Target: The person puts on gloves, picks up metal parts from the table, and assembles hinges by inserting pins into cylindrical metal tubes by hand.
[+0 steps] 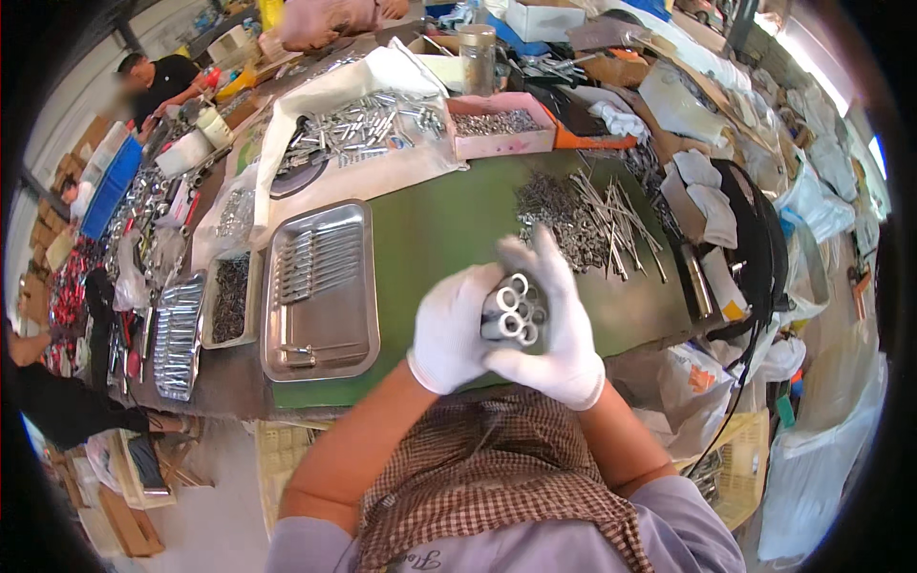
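Both hands wear white gloves and meet over the front of the green work mat [420, 229]. Between them is a bundle of metal tubes [511, 310], their round open ends facing up at me. My left hand [454, 325] closes round the bundle's left side. My right hand [559, 329] wraps its right side, thumb across the near side and fingers pointing away. The tubes' lower parts are hidden by the gloves. Left of my hands lies a steel tray [320, 329] with a row of metal rods [320, 261] and a couple of short pieces near its front edge.
Long thin rods [616, 224] and a heap of small screws [554, 210] lie on the mat's right. Behind stand a pink box [501, 143] of small parts and a cloth-lined pile of metal pieces [368, 129]. A tub of dark screws [229, 296] is at left. Other people work far left.
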{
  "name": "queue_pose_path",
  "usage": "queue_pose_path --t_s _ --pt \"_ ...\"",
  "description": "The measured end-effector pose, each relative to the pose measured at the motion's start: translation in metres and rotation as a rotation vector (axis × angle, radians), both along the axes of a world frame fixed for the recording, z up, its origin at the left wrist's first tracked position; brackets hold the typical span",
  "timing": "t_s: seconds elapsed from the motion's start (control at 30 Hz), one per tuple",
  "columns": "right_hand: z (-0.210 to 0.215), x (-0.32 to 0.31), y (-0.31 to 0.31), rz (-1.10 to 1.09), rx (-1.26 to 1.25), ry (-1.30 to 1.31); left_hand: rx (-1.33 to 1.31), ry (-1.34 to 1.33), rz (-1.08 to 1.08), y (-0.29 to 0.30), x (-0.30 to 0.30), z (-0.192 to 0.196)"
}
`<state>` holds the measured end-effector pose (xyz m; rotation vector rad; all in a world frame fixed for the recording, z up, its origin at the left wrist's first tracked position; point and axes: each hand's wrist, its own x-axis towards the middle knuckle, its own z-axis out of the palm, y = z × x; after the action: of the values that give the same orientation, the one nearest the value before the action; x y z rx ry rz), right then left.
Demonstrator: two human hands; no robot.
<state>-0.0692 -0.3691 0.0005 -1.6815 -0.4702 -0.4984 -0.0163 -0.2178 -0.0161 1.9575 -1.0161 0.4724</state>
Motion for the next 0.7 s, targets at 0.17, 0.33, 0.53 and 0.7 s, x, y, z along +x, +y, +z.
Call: queue_pose_path --t_s 0.17,0.33,0.53,0.7 --pt "-0.024 -0.028 -0.043 -0.550 -0.418 -0.081 0.510 -0.158 0.155 -0.002 0.087 0.021" --pt "-0.054 -0.037 -0.043 -0.536 -0.529 0.009 0.795 -0.080 0.380 -0.016 0.163 0.003" --pt "-0.053 -0.036 -0.042 -0.535 -0.638 0.018 0.693 -0.102 0.216 -0.023 0.187 -0.024" --pt "-0.053 -0.035 -0.042 -0.540 -0.646 -0.009 0.811 -0.075 0.206 -0.020 0.177 -0.019"
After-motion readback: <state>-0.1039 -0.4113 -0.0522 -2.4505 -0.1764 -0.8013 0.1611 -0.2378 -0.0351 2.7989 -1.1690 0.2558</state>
